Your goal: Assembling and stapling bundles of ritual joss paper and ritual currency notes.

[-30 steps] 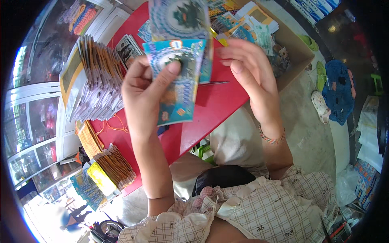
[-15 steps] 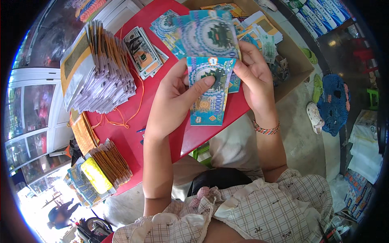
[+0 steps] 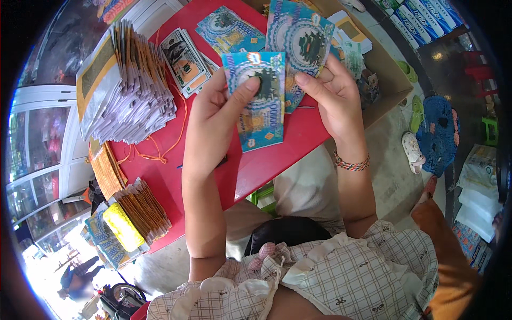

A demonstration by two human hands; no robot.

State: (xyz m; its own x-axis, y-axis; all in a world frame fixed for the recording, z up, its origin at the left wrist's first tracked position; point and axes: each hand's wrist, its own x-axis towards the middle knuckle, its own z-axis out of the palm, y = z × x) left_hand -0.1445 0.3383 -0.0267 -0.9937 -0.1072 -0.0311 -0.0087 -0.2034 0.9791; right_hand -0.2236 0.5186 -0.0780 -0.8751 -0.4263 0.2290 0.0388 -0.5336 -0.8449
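Note:
My left hand [image 3: 216,114] pinches a stack of blue banknotes [image 3: 258,128], thumb on top and fingers beneath. In my right hand [image 3: 340,98] is another fan of blue banknotes [image 3: 293,40], gripped between thumb and fingers and tilted toward the upper right. The two bunches overlap slightly or nearly touch, above the red table [image 3: 208,197]. Behind my left hand lie more blue notes [image 3: 226,29]. Beside them sits a pile of green-grey dollar-style notes [image 3: 184,61].
A tall stack of folded paper bundles [image 3: 128,90] stands left, near an orange string [image 3: 160,158]. Nearer are brown bundles [image 3: 144,205] and a yellow packet [image 3: 122,226]. A cardboard box [image 3: 392,93] holds papers at right. Another person's orange-clad leg [image 3: 450,256] shows lower right.
My left hand has shifted left and up with its notes. The notes in my right hand have swung to the right, away from the left bunch. An orange-clad leg has entered at lower right.

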